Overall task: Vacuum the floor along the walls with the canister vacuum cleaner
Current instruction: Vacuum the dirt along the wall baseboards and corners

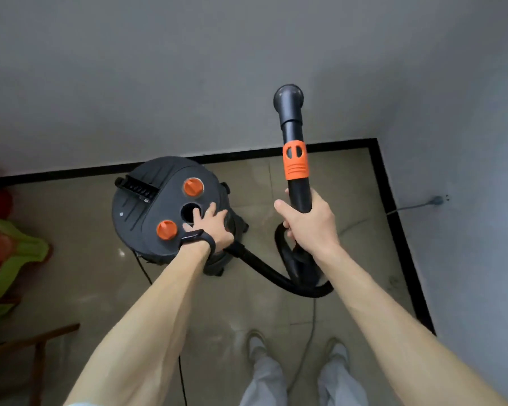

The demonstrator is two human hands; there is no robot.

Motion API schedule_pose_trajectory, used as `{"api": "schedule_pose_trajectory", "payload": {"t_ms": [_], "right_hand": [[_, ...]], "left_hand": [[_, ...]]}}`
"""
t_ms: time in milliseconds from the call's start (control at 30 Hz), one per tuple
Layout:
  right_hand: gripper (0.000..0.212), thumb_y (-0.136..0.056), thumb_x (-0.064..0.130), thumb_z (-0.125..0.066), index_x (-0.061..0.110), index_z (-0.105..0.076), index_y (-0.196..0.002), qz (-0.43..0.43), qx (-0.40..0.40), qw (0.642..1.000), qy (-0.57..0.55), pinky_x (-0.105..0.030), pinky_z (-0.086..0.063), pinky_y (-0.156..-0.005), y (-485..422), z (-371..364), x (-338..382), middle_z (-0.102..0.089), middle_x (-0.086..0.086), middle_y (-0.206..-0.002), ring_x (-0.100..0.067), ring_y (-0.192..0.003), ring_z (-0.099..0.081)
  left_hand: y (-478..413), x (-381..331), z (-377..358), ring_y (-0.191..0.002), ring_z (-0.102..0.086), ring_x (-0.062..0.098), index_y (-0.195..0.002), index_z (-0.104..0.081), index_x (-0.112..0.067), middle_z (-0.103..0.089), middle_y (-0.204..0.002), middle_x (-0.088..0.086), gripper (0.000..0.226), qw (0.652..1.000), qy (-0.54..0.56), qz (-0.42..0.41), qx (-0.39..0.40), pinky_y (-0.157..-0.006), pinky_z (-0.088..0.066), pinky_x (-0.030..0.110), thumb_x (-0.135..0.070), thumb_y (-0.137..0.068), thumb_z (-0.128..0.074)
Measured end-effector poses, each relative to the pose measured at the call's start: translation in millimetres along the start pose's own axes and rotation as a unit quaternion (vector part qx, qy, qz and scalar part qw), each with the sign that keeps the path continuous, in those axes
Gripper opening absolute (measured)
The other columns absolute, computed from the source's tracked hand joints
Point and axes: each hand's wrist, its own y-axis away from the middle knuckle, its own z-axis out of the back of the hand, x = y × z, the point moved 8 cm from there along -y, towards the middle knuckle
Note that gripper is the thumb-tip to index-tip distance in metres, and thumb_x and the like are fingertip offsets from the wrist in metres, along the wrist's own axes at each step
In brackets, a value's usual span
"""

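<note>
A black canister vacuum cleaner [150, 206] with two orange knobs stands on the tiled floor close to the far wall. My left hand [213, 227] lies flat on its lid, fingers spread beside a round port. My right hand [307, 222] grips the black wand [298, 194], which has an orange collar and points up with its round nozzle [288, 98] raised off the floor. The black hose [264, 268] loops from the canister's side to the wand behind my right wrist.
Grey walls meet in a corner at the right, edged by a black skirting [393, 218]. A plug sits in a wall socket [439, 199], its cable running along the floor. Green and red plastic items [15, 259] and a wooden frame [33, 344] are at left. My feet are below.
</note>
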Motion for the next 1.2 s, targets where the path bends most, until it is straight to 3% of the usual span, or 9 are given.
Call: {"api": "schedule_pose_trajectory", "payload": {"t_ms": [133, 233, 333, 400, 700, 800, 967, 1100, 1200], "right_hand": [[0.025, -0.092, 0.012, -0.073, 0.024, -0.067, -0.112, 0.06, -0.014, 0.985, -0.158, -0.028, -0.042, -0.046, 61, 93, 65, -0.052, -0.003, -0.057, -0.021, -0.044, -0.045], [0.027, -0.094, 0.0, -0.064, 0.02, -0.065, -0.111, 0.085, -0.065, 0.954, -0.28, -0.028, -0.037, -0.049, 104, 179, 72, -0.044, -0.003, -0.059, -0.018, -0.041, -0.039], [0.021, -0.097, 0.002, -0.054, 0.022, -0.06, -0.099, 0.022, -0.128, 0.9, -0.416, -0.027, -0.038, -0.053, 139, 250, 17, -0.043, 0.003, -0.061, -0.011, -0.041, -0.038], [0.017, -0.098, 0.007, -0.054, 0.023, -0.057, -0.092, -0.054, -0.176, 0.855, -0.485, -0.025, -0.041, -0.055, 156, 274, -52, -0.044, 0.005, -0.06, -0.01, -0.043, -0.04], [0.026, -0.093, 0.007, -0.057, 0.01, -0.048, -0.069, -0.381, -0.265, 0.646, -0.605, -0.035, -0.05, -0.068, 224, 182, -362, -0.05, -0.005, -0.054, -0.022, -0.055, -0.049], [0.027, -0.092, 0.005, -0.056, 0.012, -0.046, -0.068, -0.414, -0.236, 0.636, -0.607, -0.034, -0.046, -0.067, 235, 159, -417, -0.046, -0.003, -0.052, -0.021, -0.054, -0.044], [0.023, -0.092, 0.004, -0.065, 0.012, -0.048, -0.079, -0.429, -0.187, 0.671, -0.576, -0.032, -0.045, -0.059, 229, 169, -499, -0.049, -0.003, -0.057, -0.019, -0.049, -0.049], [0.023, -0.09, 0.002, -0.068, 0.011, -0.048, -0.094, -0.433, -0.168, 0.679, -0.568, -0.033, -0.047, -0.061, 231, 188, -574, -0.052, -0.005, -0.061, -0.02, -0.054, -0.053], [0.02, -0.092, 0.002, -0.068, 0.01, -0.049, -0.091, -0.431, -0.152, 0.675, -0.579, -0.034, -0.049, -0.067, 225, 193, -615, -0.051, -0.005, -0.063, -0.021, -0.06, -0.052]], "left_hand": [[85, -152, -32, -0.151, -0.004, 0.025, -0.148, -0.025, -0.049, -0.024, -0.161, -0.003, 0.095, 0.965, 0.038, -0.24, 0.094, -0.115, -0.009, 0.066, -0.023, -0.065, -0.064], [139, -214, -36, -0.143, -0.034, 0.021, -0.109, -0.056, -0.051, -0.053, -0.141, 0.002, 0.055, 0.926, 0.101, -0.356, 0.071, -0.114, -0.03, 0.053, -0.039, -0.055, -0.059], [187, -232, -60, -0.1, -0.064, 0.022, -0.094, -0.046, -0.035, -0.065, -0.092, -0.009, 0.041, 0.915, 0.046, -0.383, 0.12, -0.084, -0.05, 0.031, -0.039, -0.062, -0.07], [210, -231, -83, -0.08, -0.063, 0.026, -0.094, -0.035, -0.032, -0.06, -0.077, -0.007, 0.048, 0.908, -0.045, -0.398, 0.124, -0.068, -0.051, 0.033, -0.046, -0.066, -0.071], [202, -194, -209, -0.1, -0.064, 0.024, -0.102, -0.062, -0.028, -0.066, -0.101, -0.002, 0.026, 0.847, -0.354, -0.377, 0.123, -0.089, -0.047, 0.034, -0.042, -0.08, -0.062], [203, -174, -264, -0.114, -0.059, 0.022, -0.114, -0.059, -0.03, -0.064, -0.115, -0.003, 0.036, 0.823, -0.429, -0.334, 0.162, -0.103, -0.039, 0.034, -0.044, -0.082, -0.062], [210, -162, -376, -0.125, -0.049, 0.021, -0.123, -0.055, -0.028, -0.056, -0.127, -0.003, 0.053, 0.846, -0.425, -0.202, 0.252, -0.11, -0.032, 0.041, -0.045, -0.075, -0.068], [226, -199, -474, -0.115, -0.058, 0.023, -0.133, -0.05, -0.035, -0.06, -0.126, -0.003, 0.077, 0.896, -0.276, -0.122, 0.327, -0.097, -0.047, 0.037, -0.052, -0.062, -0.073], [229, -243, -542, -0.101, -0.063, 0.022, -0.124, -0.055, -0.029, -0.067, -0.11, 0.0, 0.065, 0.933, -0.115, -0.111, 0.322, -0.086, -0.053, 0.032, -0.041, -0.065, -0.08]]}}
